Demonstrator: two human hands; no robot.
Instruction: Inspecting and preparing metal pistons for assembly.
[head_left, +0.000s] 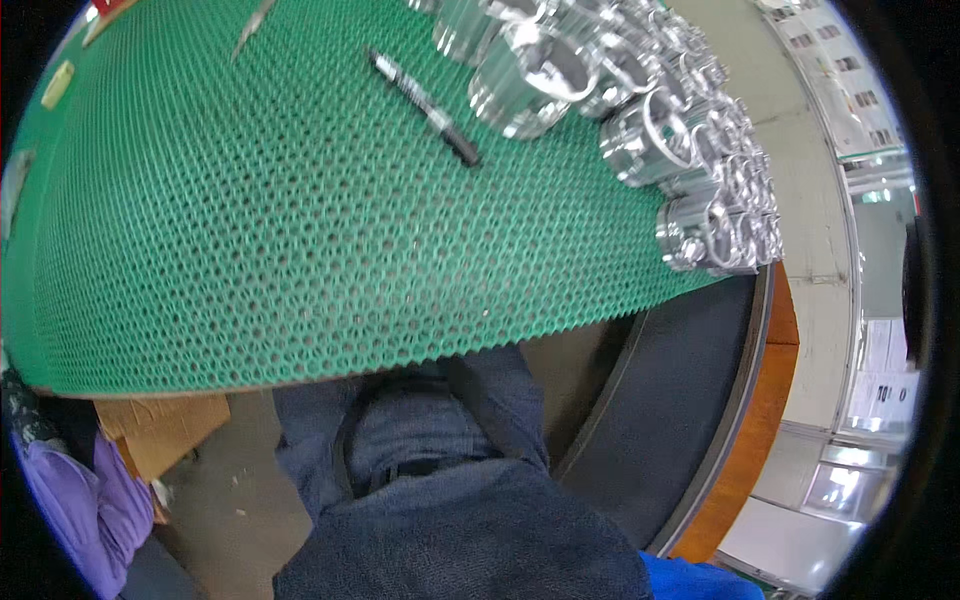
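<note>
Neither of my hands shows in the picture; my dark blue clothing fills the lower middle. Before me lies a green mat [300, 230] with a mesh of small holes, covering the tabletop. A black marker pen [425, 107] with a printed barrel rests on it at a slant, touched by no hand. To its right, many shiny hollow metal cylinders [533, 78] stand close together in rows toward the far right. One metal cylinder [690, 232] sits at the near right corner of the group.
A thin pointed tool [253, 28] and a small yellow piece [58, 85] lie at the far left. Below the mat's left edge is a cardboard box [165, 430], beside a person's purple clothing [85, 490]. A black strip [680, 385] with a wooden edge [765, 390] runs along the right.
</note>
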